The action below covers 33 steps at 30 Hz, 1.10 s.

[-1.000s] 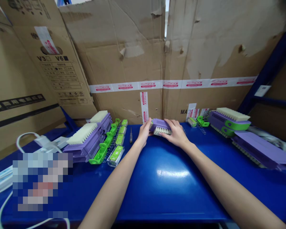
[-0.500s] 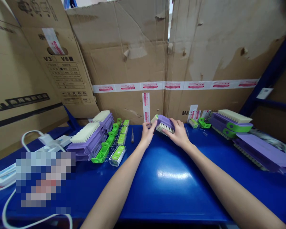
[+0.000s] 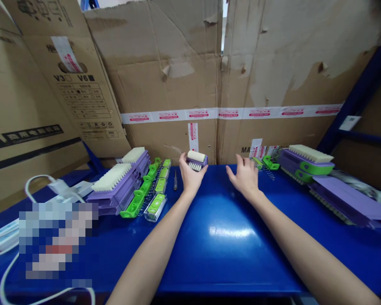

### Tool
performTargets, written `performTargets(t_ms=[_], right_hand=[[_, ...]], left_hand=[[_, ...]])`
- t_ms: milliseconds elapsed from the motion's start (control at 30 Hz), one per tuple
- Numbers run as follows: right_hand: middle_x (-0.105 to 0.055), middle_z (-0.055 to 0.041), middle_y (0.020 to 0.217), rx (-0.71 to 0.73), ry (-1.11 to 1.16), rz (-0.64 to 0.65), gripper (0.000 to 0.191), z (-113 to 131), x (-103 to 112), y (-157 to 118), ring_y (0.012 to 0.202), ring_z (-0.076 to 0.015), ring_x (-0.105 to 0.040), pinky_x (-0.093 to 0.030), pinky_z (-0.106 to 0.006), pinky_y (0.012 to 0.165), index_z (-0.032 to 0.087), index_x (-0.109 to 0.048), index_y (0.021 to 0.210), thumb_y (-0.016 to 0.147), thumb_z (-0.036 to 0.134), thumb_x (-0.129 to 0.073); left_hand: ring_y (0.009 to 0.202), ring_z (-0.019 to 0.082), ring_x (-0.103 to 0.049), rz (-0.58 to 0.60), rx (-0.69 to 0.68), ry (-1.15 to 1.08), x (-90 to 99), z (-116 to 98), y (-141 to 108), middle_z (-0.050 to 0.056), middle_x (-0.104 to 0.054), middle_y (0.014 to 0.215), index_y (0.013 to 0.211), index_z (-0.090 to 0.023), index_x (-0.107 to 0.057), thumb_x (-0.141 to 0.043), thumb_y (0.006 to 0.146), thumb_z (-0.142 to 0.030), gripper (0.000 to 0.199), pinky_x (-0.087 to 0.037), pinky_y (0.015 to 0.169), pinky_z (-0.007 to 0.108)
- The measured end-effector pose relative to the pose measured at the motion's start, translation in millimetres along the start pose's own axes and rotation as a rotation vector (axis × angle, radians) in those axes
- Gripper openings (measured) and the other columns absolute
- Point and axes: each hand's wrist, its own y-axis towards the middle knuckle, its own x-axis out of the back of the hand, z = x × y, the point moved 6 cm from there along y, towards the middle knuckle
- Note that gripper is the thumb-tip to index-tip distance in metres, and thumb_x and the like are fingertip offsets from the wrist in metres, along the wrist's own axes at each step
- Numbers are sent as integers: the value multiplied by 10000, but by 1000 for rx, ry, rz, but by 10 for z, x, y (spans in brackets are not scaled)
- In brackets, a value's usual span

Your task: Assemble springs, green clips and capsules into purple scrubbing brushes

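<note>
My left hand (image 3: 191, 177) is wrapped round a purple brush (image 3: 197, 158) with white bristles. A cream-coloured end of the brush faces me, and the hand covers part of it. My right hand (image 3: 246, 177) is empty, fingers apart, just above the table. Nearest to it are a small clear-and-green part (image 3: 258, 163), a green plastic bracket (image 3: 271, 162) and a thin spring (image 3: 271, 175). A small screwdriver (image 3: 175, 182) lies to the left of my left hand.
Purple brushes (image 3: 112, 177) stand on the left beside green brackets (image 3: 136, 204), springs and clear-cased green parts (image 3: 155, 207). More purple brushes (image 3: 307, 159) sit on the right. A power strip (image 3: 70, 192) with white cables lies far left. Cardboard (image 3: 171, 84) walls the blue table's (image 3: 216, 262) back.
My right hand has let go of the brush and moved right, opening. The brush, now in my left hand alone, has shifted left and turned its end towards me.
</note>
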Motion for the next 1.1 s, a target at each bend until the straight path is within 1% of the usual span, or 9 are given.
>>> performTargets(t_ms=[100,200,367,500,600,733,833,933,1100], right_hand=[[-489,-221,1132,-136,-180,192,570,-168,-83,-23,1048,-358,-475,-391,-472,791,96,-401,1274,813,416,-498],[-530,-203,1084,-161,-168,366,516,-232,-159,-41,1018,-331,-515,-403,-442,774,109,-393,1264,793,293,-496],[-584,-204,1045,-113,-76,326,522,-187,-156,-9,973,-337,-556,-415,-452,757,134,-396,1289,786,257,-464],[-618,-149,1001,77,82,279,529,-28,-214,-9,906,-274,-572,-425,-391,749,157,-405,1301,777,209,-458],[-594,-131,1042,188,123,191,519,98,-194,-21,963,-276,-526,-415,-395,776,183,-426,1291,783,269,-487],[-522,-173,1126,135,3,108,597,70,-155,-33,1042,-341,-460,-396,-465,790,190,-429,1296,754,406,-555],[-535,-200,1107,46,-19,220,640,-95,-247,-40,1015,-353,-494,-407,-481,774,151,-393,1321,749,385,-560],[-584,-191,1056,61,70,353,605,-178,-375,-48,977,-315,-548,-430,-432,782,114,-378,1326,757,248,-532],[-640,-83,935,247,410,415,687,109,-409,-105,865,-214,-610,-461,-313,775,162,-348,1343,704,189,-601]], left_hand=[[1138,282,-465,-3,-158,222,56,-69,3,124,-506,1192,1226,-194,-358,-791,571,-227,785,-375,957,423],[1111,285,-463,34,-256,331,41,-80,-5,123,-509,1190,1229,-185,-365,-762,608,-212,738,-374,942,429],[1114,278,-458,153,-400,409,-30,-101,-35,135,-506,1200,1257,-176,-357,-700,677,-216,675,-374,940,413],[1143,282,-446,262,-489,471,-91,-125,-89,147,-500,1230,1284,-163,-343,-640,720,-199,638,-355,959,429],[1156,280,-444,318,-534,499,-125,-140,-124,138,-503,1239,1290,-158,-348,-623,723,-182,631,-338,980,429],[1164,268,-437,318,-559,519,-129,-152,-131,132,-511,1235,1281,-138,-369,-628,712,-175,627,-327,998,404],[1154,273,-438,308,-560,545,-125,-155,-128,136,-512,1230,1275,-124,-382,-627,714,-189,616,-327,996,402],[1144,283,-438,318,-559,577,-127,-155,-135,137,-503,1235,1281,-128,-387,-621,719,-202,613,-329,989,416],[1161,294,-426,389,-584,619,-162,-154,-168,146,-489,1239,1312,-153,-364,-618,703,-196,662,-320,986,451]])
